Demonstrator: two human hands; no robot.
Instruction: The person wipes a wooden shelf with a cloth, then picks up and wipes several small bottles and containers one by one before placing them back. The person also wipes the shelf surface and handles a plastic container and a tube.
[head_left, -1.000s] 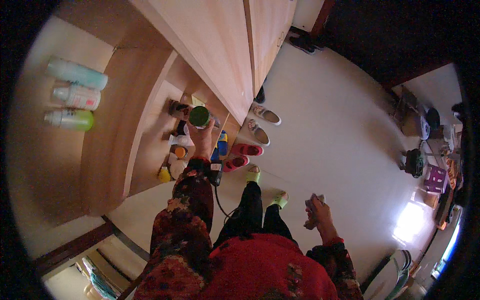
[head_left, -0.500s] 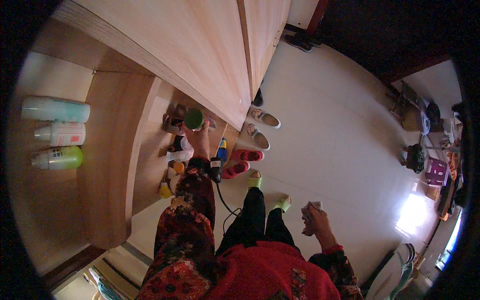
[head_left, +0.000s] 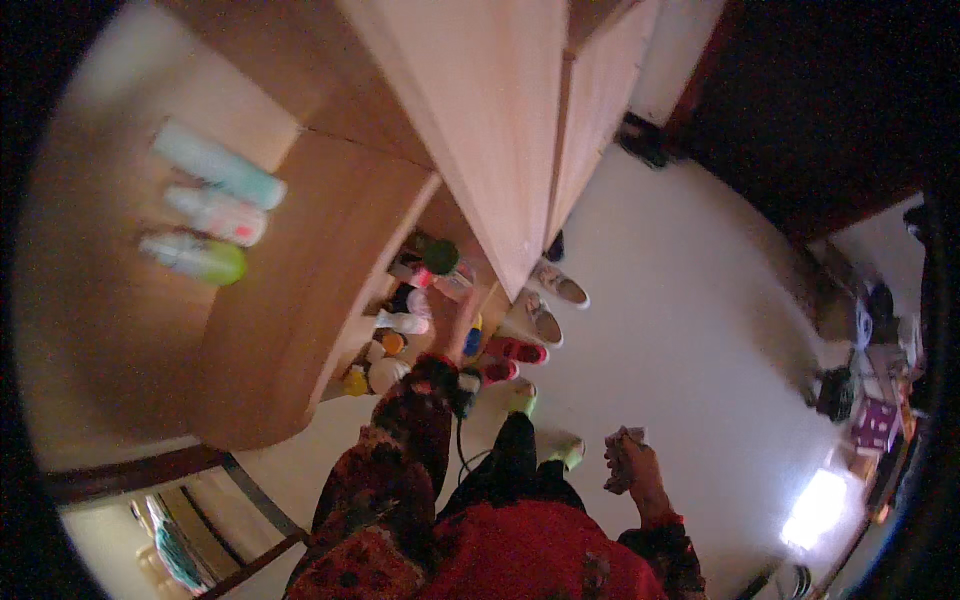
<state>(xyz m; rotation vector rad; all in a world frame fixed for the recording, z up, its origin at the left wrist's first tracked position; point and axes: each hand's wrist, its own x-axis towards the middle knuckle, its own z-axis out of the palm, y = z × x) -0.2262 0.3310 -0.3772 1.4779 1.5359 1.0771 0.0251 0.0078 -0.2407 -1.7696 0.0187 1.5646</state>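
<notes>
My left hand reaches into a low compartment of the wooden cabinet. Close beyond its fingers stands a container with a round green top. The fingers are smeared by motion, so whether they touch anything there is unclear. Around it are a white bottle, an orange-topped item, a round white item and a yellow one. Held out over the floor at the right, my right hand is closed around a crumpled greyish-white cloth.
Three bottles stand on the cabinet shelf at the left. Along the cabinet lie red shoes and patterned slip-ons. A black cord runs near my feet in light green slippers. At the far right is a purple box.
The view has turned, and the cabinet appears further right. My left hand no longer grips the green-topped container as before; it sits beyond the fingers. The right hand still holds the cloth.
</notes>
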